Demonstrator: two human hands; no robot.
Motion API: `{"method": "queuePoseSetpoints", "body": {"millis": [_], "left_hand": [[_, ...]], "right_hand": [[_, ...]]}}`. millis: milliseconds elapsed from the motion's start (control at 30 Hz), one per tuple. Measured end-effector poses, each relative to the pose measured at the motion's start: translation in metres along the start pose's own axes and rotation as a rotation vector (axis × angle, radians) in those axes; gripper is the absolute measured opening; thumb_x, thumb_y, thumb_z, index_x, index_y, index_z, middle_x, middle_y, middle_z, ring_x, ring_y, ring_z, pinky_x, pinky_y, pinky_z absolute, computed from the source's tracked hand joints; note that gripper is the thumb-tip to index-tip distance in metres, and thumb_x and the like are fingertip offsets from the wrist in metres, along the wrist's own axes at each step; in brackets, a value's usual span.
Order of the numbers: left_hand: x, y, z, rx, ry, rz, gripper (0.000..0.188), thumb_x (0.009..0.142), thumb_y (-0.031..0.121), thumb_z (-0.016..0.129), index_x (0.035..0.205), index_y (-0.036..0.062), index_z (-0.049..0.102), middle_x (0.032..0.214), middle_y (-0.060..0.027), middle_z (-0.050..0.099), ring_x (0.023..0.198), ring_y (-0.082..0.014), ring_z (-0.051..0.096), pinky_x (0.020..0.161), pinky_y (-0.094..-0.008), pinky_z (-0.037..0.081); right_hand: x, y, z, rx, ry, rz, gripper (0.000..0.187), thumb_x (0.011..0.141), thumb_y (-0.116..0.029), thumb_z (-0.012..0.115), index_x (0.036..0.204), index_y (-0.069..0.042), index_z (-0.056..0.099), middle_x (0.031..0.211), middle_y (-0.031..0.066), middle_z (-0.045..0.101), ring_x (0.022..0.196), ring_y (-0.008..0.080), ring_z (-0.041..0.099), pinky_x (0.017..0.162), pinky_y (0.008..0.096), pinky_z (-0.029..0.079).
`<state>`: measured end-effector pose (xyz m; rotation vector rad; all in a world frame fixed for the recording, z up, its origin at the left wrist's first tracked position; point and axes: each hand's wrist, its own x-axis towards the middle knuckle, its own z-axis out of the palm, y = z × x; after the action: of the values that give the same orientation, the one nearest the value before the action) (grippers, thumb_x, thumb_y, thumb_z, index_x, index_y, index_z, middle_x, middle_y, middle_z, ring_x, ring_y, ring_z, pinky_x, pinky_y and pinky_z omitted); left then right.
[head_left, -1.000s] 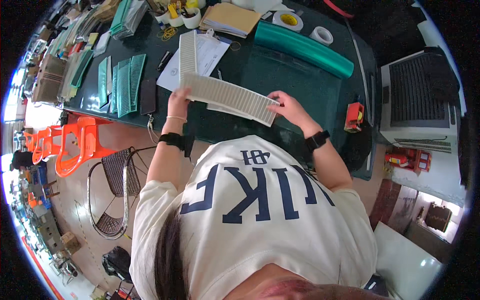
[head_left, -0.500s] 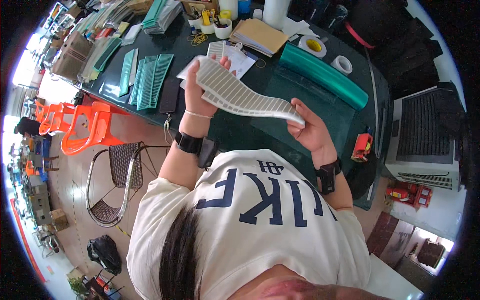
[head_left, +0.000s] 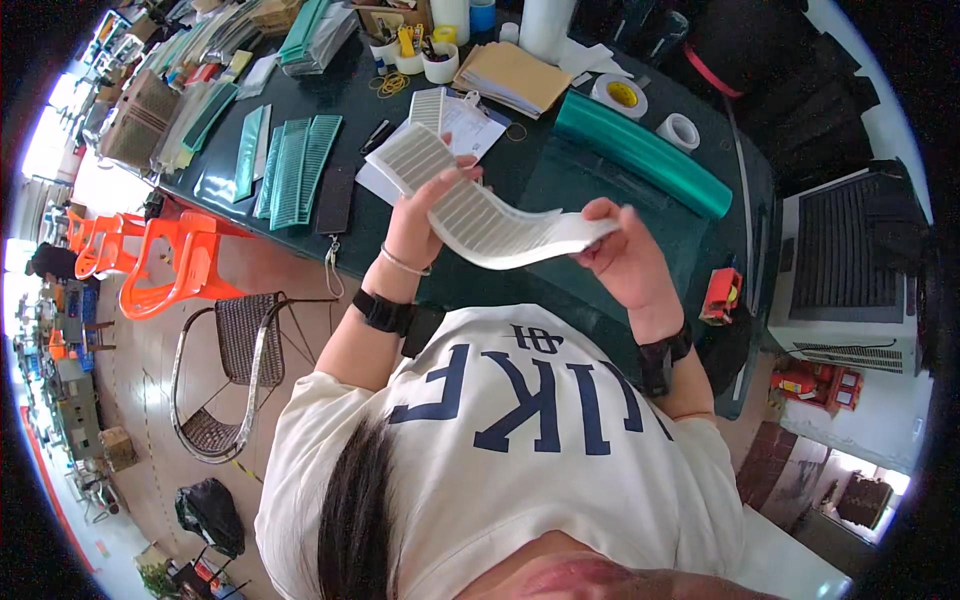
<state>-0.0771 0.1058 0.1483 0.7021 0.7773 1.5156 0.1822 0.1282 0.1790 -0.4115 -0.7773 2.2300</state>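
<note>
A bending stack of white sheets (head_left: 488, 225) with rows of thin grey strips hangs in the air between my hands, over the dark green table. My left hand (head_left: 424, 212) grips its left part, thumb on the face and fingers behind. At the narrow right end, my right hand (head_left: 628, 258) pinches the sheets between thumb and fingers; its fingertips are slightly blurred. The middle sags in a curve. Behind the left end lie a clipboard with paper (head_left: 478, 130) and a smaller striped white sheet (head_left: 427, 106), both partly covered from sight.
A green film roll (head_left: 645, 155) lies at the back right, beside tape rolls (head_left: 620, 95). Green striped sheets (head_left: 304, 170) and a dark phone (head_left: 336, 200) lie left. Brown envelopes (head_left: 515, 78) and pen cups (head_left: 440, 65) stand behind. A red tape dispenser (head_left: 721, 297) sits right.
The stack has bent into a deeper curve, its middle dropping lower. My left thumb has come over its face, and my right hand has turned at the right end.
</note>
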Motion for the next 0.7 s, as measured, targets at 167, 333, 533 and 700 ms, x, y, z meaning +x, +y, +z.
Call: {"method": "queuePoseSetpoints", "body": {"millis": [167,333,533,700], "left_hand": [[-0.013,-0.006,0.010,-0.179,-0.270,-0.210,0.065,0.080,0.030,0.066,0.131,0.0040,0.036,0.122,-0.0133,0.051,0.113,-0.0243,0.051,0.094,-0.0381,0.043],[-0.024,-0.001,0.029,0.047,-0.450,-0.243,0.064,0.077,0.024,0.068,0.131,0.0029,0.040,0.119,-0.0108,0.055,0.109,-0.0219,0.054,0.092,-0.0348,0.044],[-0.042,0.027,0.041,0.057,-0.435,-0.337,0.061,0.075,0.019,0.069,0.127,0.0012,0.044,0.117,-0.0106,0.056,0.107,-0.0217,0.054,0.091,-0.0350,0.044],[-0.046,0.026,0.037,0.147,-0.423,-0.267,0.058,0.074,0.010,0.070,0.126,0.0003,0.046,0.117,-0.0108,0.056,0.107,-0.0219,0.054,0.092,-0.0349,0.043]], "right_hand": [[0.024,-0.005,0.041,-0.406,-0.047,-0.299,0.038,0.088,-0.025,0.060,0.117,-0.003,0.049,0.104,0.0117,0.063,0.092,0.0230,0.062,0.079,0.0316,0.049],[0.047,-0.002,0.065,-0.615,0.145,-0.362,0.030,0.089,-0.025,0.059,0.109,-0.004,0.052,0.090,0.0058,0.063,0.078,0.0136,0.060,0.069,0.0237,0.047],[0.046,-0.022,0.044,-1.027,0.281,-0.274,0.016,0.088,-0.022,0.061,0.088,-0.007,0.055,0.066,-0.0060,0.048,0.059,0.0008,0.042,0.053,0.0167,0.032],[0.032,-0.030,0.039,-0.941,0.287,-0.155,0.015,0.087,-0.020,0.062,0.086,-0.006,0.057,0.069,-0.0068,0.051,0.061,0.0003,0.044,0.054,0.0166,0.034]]}}
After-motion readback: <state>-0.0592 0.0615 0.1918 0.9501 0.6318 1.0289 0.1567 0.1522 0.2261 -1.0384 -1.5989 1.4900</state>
